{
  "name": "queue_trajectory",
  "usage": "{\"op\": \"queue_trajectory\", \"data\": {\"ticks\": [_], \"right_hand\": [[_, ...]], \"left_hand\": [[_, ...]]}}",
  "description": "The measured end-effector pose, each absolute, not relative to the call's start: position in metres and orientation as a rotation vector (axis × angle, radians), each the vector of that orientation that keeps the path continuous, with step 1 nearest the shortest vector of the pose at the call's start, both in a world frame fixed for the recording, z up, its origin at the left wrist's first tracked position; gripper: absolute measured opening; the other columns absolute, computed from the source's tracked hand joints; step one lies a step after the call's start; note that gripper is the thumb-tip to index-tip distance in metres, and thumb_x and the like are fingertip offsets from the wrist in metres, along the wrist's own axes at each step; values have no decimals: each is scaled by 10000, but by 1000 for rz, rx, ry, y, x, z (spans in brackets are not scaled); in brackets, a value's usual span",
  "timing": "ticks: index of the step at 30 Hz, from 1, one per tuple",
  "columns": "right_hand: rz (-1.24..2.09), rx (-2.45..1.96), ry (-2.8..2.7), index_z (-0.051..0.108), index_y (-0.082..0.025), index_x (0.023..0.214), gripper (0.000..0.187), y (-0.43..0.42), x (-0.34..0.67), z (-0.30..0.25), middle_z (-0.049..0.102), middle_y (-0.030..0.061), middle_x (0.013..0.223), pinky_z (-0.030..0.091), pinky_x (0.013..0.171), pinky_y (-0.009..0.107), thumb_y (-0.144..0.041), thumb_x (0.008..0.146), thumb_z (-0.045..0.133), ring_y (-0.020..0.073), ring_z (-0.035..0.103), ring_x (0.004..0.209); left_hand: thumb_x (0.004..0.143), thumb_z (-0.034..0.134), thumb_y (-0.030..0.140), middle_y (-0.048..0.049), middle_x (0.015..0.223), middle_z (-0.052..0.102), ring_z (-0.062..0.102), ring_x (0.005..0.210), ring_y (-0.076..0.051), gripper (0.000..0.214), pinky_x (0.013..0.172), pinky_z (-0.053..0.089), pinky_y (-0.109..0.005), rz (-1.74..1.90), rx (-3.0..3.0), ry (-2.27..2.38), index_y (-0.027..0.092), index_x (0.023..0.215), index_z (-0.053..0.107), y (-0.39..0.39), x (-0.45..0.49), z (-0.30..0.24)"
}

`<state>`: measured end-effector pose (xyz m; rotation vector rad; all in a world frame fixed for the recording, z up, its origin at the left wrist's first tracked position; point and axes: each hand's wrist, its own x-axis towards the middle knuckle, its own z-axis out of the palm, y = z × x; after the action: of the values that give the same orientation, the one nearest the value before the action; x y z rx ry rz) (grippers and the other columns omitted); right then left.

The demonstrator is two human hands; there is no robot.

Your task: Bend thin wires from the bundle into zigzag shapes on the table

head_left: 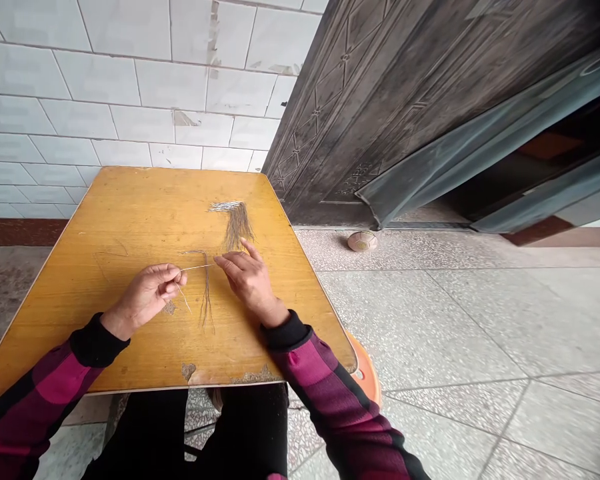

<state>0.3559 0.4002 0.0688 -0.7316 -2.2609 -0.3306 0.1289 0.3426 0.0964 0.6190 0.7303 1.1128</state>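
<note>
Left grip pinches narrowly on a thin pale strand, holding it stretched above the yellow wooden desk. Right grip lies spread open beside a loose brown fibre lock, while a fibre bundle sits apart, seemingly kept from tangling.

A yellow wooden worktop with a chipped near edge stands just beside a white tiled wall, some of its tiles damaged, above a brown skirting. To the right is a dark embossed door, with a grey-green panel beyond it. A scuffed ball lies on the terrazzo floor near the door, and an orange stool shows just past the worktop's corner.
</note>
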Motion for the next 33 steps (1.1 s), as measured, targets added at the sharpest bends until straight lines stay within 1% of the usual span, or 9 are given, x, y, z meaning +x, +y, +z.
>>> {"op": "queue_trajectory", "data": {"ticks": [7,13,17,23,29,33], "right_hand": [[-328,-784,-2311,670,-230,1082,296,407,366,69,723,17,888,364,961,379,-80,911,480,139,614,791],[-381,-770,-2384,667,-248,1115,324,409,373,67,732,6,930,348,788,347,-89,926,457,141,572,716],[-360,-792,-2405,664,-250,1138,320,410,376,65,731,16,939,328,774,352,-113,936,456,149,573,715],[-430,-802,-2357,674,-208,1117,293,413,378,65,737,29,921,310,738,349,-109,936,465,147,572,671],[-400,-863,-2341,683,-222,1076,244,416,381,64,741,22,949,312,785,351,-150,952,486,147,597,723],[-333,-965,-2278,698,-213,1026,224,421,390,65,745,33,921,328,777,340,-150,948,498,135,591,682]], "left_hand": [[650,738,137,-61,660,610,378,452,-6,175,426,326,-114,1094,587,721,74,590,587,343,127,96],[639,731,138,-56,648,603,345,425,2,197,396,287,-110,1034,562,753,84,575,552,344,126,95],[653,707,128,-51,639,593,346,416,0,193,398,303,-114,1034,543,756,92,570,536,345,124,94],[654,693,94,-44,626,580,343,411,6,178,381,297,-101,1059,491,761,87,570,537,346,118,99],[681,636,65,-34,609,558,340,385,1,142,364,317,-119,1065,435,795,88,573,548,348,112,103],[692,591,40,-17,608,536,340,373,3,150,355,328,-120,1152,404,783,98,564,540,350,100,110]]}}
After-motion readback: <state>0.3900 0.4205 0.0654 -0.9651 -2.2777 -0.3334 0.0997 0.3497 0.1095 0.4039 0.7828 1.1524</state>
